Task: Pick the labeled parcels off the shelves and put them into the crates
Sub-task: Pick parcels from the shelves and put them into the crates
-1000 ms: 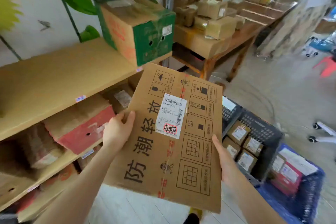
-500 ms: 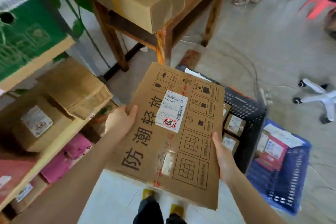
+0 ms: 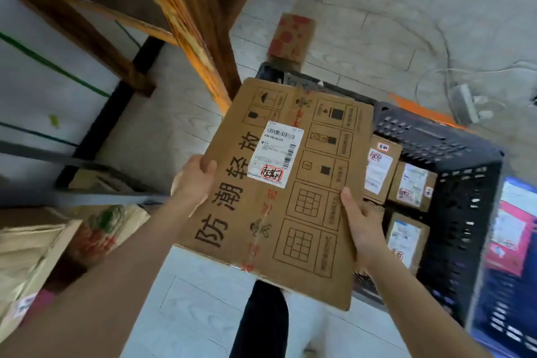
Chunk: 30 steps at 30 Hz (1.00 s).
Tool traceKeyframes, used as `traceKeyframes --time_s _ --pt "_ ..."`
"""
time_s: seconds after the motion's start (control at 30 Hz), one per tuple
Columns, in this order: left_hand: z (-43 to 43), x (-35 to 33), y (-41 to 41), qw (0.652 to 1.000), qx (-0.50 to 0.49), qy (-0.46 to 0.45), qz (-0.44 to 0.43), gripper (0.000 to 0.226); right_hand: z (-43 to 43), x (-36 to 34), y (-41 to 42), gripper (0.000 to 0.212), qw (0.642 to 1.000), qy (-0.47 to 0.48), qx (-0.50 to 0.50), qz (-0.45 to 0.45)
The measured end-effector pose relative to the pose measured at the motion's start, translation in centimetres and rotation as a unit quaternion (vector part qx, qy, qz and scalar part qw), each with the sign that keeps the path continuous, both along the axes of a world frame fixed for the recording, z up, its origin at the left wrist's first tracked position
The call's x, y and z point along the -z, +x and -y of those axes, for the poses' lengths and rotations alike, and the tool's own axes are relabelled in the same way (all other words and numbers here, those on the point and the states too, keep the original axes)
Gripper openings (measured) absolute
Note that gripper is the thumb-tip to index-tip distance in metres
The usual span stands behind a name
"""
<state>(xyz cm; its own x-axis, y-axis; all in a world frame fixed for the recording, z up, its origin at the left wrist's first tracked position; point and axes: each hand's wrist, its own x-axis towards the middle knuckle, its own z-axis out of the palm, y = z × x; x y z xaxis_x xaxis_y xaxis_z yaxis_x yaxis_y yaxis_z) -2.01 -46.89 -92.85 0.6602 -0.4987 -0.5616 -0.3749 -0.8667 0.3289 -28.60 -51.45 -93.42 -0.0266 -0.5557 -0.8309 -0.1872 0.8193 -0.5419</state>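
I hold a large flat brown cardboard parcel [image 3: 279, 189] with black printed characters and a white shipping label [image 3: 274, 154] marked in red. My left hand [image 3: 193, 180] grips its left edge and my right hand [image 3: 359, 221] grips its right edge. The parcel hangs above the floor and overlaps the left side of a black plastic crate [image 3: 453, 154], which holds several small labeled brown boxes [image 3: 409, 186]. A blue crate [image 3: 511, 314] with a pink-red parcel [image 3: 511, 238] sits at the far right.
A wooden table leg and frame [image 3: 200, 38] stand just beyond the parcel's top left. Shelves with more parcels [image 3: 43, 241] are at the lower left. A small printed carton [image 3: 292, 36] lies on the floor behind the black crate, with cables and a power strip [image 3: 467, 102] further right.
My view has tilted down and moved forward; the shelves slid off to the left. The parcel, still in both hands, has come closer over the black crate.
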Motion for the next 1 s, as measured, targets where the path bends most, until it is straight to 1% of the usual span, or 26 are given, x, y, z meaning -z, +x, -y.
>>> traceKeyframes --time_s 0.07,0.1,0.2,0.27,0.33,0.43,0.57,0.73,0.87,1.0 --pt "1.9 2.8 1.0 1.000 0.003 0.019 0.010 0.044 1.7 2.3 1.2 0.034 1.000 -0.006 0.004 -0.001" --pt "2.7 4.1 1.5 1.000 0.001 0.024 0.011 0.045 2.4 3.3 1.6 0.031 1.000 -0.008 0.004 -0.004" --pt "4.7 7.3 2.2 1.000 -0.008 0.013 0.009 0.043 3.9 6.2 2.3 0.032 0.999 -0.012 0.011 -0.028" --pt "5.8 9.1 2.2 1.000 -0.005 0.005 0.023 0.042 4.3 7.9 2.4 0.032 0.998 -0.024 0.010 -0.063" --pt "6.6 10.4 2.0 0.999 0.005 0.003 0.039 0.041 4.6 9.4 2.7 0.029 0.994 -0.032 0.008 -0.101" --pt "7.5 12.2 2.0 0.999 0.007 -0.015 0.038 0.039 5.2 11.1 3.2 0.023 0.992 -0.038 0.023 -0.117" --pt "8.2 13.7 1.6 0.998 0.014 -0.045 0.040 0.035 5.9 13.1 3.7 0.031 0.983 -0.077 0.020 -0.163" --pt "7.8 14.8 -0.2 0.997 0.047 -0.034 0.048 0.044 6.0 15.2 3.9 0.034 0.969 -0.100 0.005 -0.224" --pt "7.8 15.5 -0.3 0.996 0.062 -0.044 0.044 0.041 6.3 15.7 4.4 0.028 0.954 -0.133 -0.041 -0.265" --pt "7.2 16.5 -0.1 0.994 0.096 -0.039 0.043 0.040 5.4 16.3 4.7 0.032 0.939 -0.150 -0.105 -0.290"
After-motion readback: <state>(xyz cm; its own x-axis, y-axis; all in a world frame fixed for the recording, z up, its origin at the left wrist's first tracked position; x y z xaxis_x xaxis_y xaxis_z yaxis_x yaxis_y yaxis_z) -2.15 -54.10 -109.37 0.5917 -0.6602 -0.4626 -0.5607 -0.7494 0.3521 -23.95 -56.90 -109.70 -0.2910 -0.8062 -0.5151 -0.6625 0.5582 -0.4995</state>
